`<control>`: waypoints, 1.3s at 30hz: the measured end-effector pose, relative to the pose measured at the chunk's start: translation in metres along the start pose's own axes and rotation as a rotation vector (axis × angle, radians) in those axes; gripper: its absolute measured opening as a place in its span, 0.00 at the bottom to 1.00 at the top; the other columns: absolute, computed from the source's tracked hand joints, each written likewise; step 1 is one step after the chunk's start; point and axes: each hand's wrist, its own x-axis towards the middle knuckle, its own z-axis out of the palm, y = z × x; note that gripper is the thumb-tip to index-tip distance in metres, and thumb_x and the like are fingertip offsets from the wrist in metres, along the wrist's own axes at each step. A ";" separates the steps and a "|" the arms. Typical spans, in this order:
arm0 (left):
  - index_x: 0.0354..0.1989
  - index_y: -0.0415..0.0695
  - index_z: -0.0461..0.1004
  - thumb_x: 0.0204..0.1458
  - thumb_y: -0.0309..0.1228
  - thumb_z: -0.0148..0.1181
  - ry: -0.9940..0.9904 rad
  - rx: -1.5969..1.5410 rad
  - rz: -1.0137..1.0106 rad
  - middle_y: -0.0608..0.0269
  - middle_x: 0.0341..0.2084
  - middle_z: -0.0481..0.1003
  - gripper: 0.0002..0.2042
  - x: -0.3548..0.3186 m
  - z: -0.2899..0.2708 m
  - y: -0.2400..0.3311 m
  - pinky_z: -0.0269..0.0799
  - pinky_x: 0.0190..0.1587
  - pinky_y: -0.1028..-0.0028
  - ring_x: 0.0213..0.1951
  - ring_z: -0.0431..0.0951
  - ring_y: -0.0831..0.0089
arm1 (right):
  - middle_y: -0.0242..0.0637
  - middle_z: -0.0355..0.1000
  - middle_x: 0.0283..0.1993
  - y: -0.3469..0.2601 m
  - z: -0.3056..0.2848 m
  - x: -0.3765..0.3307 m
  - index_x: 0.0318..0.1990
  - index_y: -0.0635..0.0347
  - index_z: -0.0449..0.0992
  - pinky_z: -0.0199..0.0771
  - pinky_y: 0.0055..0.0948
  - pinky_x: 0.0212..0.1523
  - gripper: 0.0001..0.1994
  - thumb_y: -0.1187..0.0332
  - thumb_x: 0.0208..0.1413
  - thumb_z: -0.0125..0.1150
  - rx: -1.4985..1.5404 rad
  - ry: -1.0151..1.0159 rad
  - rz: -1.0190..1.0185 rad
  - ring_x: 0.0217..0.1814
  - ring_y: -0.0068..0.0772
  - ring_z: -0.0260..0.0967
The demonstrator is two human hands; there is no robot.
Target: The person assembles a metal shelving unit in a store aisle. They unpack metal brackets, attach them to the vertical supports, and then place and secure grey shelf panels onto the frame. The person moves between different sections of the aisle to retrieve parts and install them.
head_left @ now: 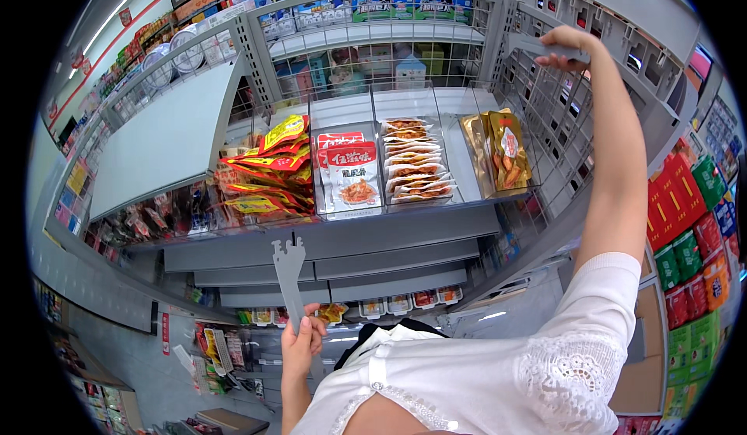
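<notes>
Bracket (534,44) at upper right is gripped in the right hand (566,47), long axis roughly sideways, far end pointing left at the slotted post (500,43). Can't tell if it's touching or just beside. Right hand is the nearer one to that post. Left hand (303,340) is low, well apart, fingers closed round a second bracket (290,279), near upright, notched end up, by the grey shelves (397,261). Key relation, I'd judge: right-hand axis versus post.
</notes>
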 end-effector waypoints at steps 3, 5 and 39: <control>0.55 0.33 0.61 0.63 0.37 0.44 0.036 0.006 0.002 0.64 0.24 0.69 0.20 -0.004 -0.001 0.000 0.51 0.15 0.85 0.14 0.56 0.87 | 0.38 0.75 0.35 -0.025 -0.005 -0.014 0.51 0.65 0.64 0.58 0.07 0.09 0.18 0.61 0.60 0.44 -0.213 0.089 0.006 0.19 0.10 0.66; 0.55 0.33 0.61 0.63 0.36 0.44 0.046 0.005 0.006 0.64 0.24 0.69 0.19 -0.001 0.002 0.000 0.51 0.15 0.85 0.14 0.56 0.87 | 0.36 0.75 0.33 -0.035 0.002 -0.013 0.50 0.65 0.65 0.58 0.07 0.09 0.17 0.62 0.60 0.43 -0.308 0.104 0.039 0.18 0.09 0.65; 0.55 0.33 0.62 0.63 0.41 0.43 -0.239 0.081 0.162 0.59 0.24 0.70 0.22 0.018 0.020 0.054 0.52 0.15 0.84 0.14 0.55 0.86 | 0.41 0.73 0.26 0.033 0.019 0.049 0.46 0.69 0.64 0.71 0.28 0.15 0.16 0.64 0.64 0.38 -0.429 0.161 -0.339 0.17 0.25 0.67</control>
